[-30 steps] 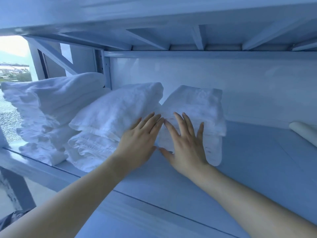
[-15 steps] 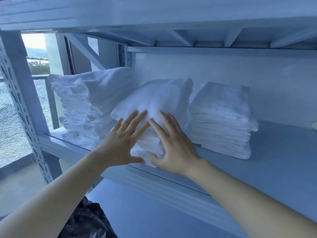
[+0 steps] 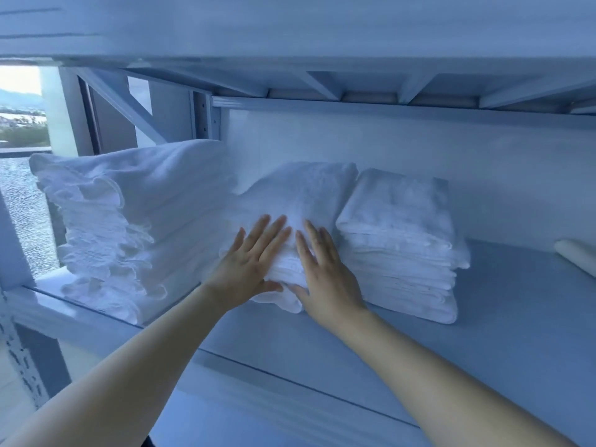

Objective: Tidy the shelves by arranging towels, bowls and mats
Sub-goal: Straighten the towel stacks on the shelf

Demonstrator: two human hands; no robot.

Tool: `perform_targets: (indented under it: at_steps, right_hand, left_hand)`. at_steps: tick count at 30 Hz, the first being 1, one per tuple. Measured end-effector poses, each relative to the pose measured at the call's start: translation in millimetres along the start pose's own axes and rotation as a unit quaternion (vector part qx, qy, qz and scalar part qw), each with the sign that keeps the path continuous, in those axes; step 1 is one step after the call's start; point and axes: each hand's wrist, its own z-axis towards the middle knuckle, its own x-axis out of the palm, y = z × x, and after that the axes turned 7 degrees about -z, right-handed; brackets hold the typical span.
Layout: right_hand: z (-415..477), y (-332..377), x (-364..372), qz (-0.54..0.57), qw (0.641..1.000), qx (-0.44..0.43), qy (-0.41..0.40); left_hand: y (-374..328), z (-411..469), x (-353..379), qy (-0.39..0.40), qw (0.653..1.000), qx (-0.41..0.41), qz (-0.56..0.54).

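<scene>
I have both hands on the middle towel stack (image 3: 301,198), which sits on the shelf (image 3: 503,321) between two other piles. My left hand (image 3: 250,269) lies flat against the near face of that stack, fingers straight and spread, thumb tucked toward the bottom fold. My right hand (image 3: 325,279) is just beside it, also flat with fingers extended, palm pressing the stack's near right corner. Neither hand is curled around anything.

The tall left towel stack (image 3: 135,217) stands at the left end of the shelf, its ruffled edges facing near, touching the middle stack's left side. The right towel stack (image 3: 401,243) is neatly squared and sits just beside my right hand.

At the far right edge lies a pale rolled item (image 3: 575,256); I cannot tell what it is. The upper shelf (image 3: 290,30) runs overhead, and a window (image 3: 22,130) shows at the left.
</scene>
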Motion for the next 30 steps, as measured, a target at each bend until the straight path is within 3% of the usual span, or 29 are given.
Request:
perform_targets:
  at_steps: [5,15,23,30]
  right_hand:
    - [10.5,-18.9,13.0,-0.027,0.999,0.021,0.001]
    - [18.8,-19.6,14.1,-0.024,0.999,0.035,0.018]
    - [10.3,42.6,2.5,0.063,0.998,-0.028,-0.010]
    - [26.3,113.1,-4.7,0.125,0.988,-0.092,-0.024]
  left_hand:
    - [3.1,23.7,22.2,0.007,1.000,0.007,-0.014]
    - [12.7,34.7,32.1,0.059,0.996,-0.016,0.070]
    - [21.2,-39.6,-32.2,-0.027,0.992,0.046,0.110]
    - [64.2,-119.2,-79.0,-0.029,0.990,-0.059,0.127]
